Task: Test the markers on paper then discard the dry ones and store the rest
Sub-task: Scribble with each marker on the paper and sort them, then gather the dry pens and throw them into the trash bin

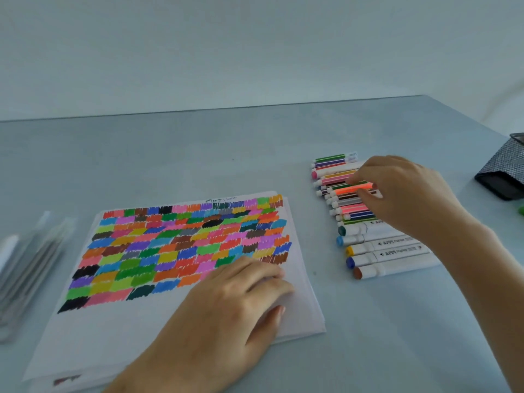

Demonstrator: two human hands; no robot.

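The sheet of paper (175,279) lies on the table (368,336), its upper two thirds packed with rows of coloured test swatches, so much testing looks done; only the bottom strip is bare. The left hand (226,304) rests flat on the paper's lower right part, fingers straight, pinning it down and holding nothing.

To the right of the sheet a row of markers (365,219) lies side by side on the table: thin striped pens at the far end, thicker white-barrelled ones with coloured caps nearer. The right hand (402,191) reaches into the thin pens, and its grip closes narrowly, thumb and fingertips pinching a bright orange marker (353,188) that sits just on top of its neighbours.

By my reading, this pen is the next to be tried. Sorting seems largely ahead: a dark woven pouch (504,171) stands at the far right edge, perhaps for storage, and a blurred pile of what may be clear packs (25,265) lies at the left; whether either holds markers cannot be told
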